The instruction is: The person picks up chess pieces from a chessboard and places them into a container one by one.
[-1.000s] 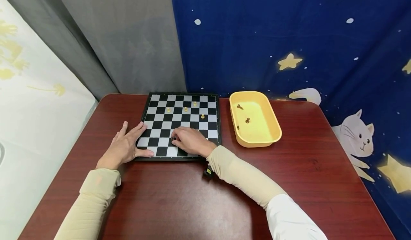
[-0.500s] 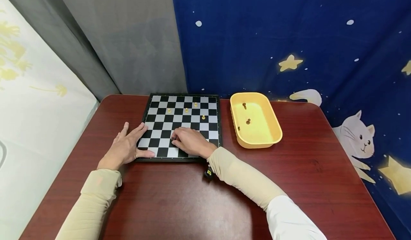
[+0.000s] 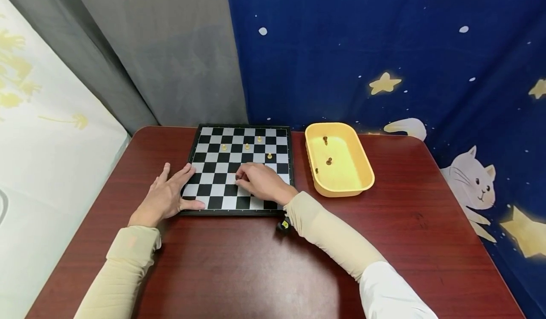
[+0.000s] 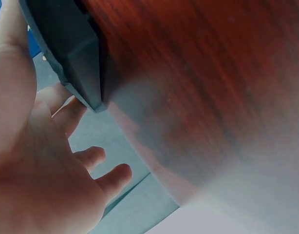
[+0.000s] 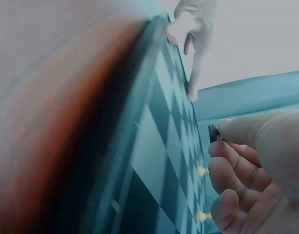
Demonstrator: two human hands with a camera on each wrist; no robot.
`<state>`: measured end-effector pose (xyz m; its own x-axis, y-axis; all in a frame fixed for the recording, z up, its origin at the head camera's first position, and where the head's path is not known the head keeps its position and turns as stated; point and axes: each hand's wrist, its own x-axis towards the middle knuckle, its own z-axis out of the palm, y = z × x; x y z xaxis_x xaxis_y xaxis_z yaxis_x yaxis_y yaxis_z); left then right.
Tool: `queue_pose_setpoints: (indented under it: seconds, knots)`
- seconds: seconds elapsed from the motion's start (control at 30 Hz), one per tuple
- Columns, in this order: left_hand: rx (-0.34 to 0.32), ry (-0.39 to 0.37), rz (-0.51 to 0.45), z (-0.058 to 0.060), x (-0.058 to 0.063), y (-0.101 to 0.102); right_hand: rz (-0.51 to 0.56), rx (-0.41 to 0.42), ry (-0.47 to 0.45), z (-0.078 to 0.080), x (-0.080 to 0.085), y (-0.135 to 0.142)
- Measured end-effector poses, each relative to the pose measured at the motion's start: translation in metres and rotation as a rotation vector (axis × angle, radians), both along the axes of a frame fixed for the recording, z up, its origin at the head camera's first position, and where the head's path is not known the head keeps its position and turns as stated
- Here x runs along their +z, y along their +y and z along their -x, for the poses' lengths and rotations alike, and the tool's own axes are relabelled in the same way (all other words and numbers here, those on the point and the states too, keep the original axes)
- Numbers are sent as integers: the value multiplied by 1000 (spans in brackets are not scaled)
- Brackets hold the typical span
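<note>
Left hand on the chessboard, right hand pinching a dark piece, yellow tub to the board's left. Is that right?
Not quite: the head view shows the yellow tub right of the chessboard. The left hand touches the chessboard, and the right hand pinches a dark piece.

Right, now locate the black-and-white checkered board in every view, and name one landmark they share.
Head: the black-and-white checkered board is left of centre, beside the yellow rounded-rectangle tub.
Left wrist: only part of its dark edge, upper left, cut off at the top.
Right wrist: steeply slanted, running from top centre down to the bottom edge.
Shared landmark: the bare left hand.
</note>
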<state>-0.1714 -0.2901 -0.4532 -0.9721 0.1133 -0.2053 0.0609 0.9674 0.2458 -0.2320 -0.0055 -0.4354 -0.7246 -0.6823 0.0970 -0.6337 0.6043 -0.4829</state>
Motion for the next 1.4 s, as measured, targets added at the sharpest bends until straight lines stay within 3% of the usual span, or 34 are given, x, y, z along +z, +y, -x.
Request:
queue_pose_setpoints:
  seconds: [0.83, 1.17, 1.4]
  knots:
    - [-6, 1, 4, 0, -2, 0, 56, -201, -22, 31, 24, 78]
    - [6, -7, -3, 0, -1, 2, 12, -274, -72, 46, 41, 120]
    - [-10, 0, 17, -1, -1, -1, -2, -354, -80, 55, 40, 150]
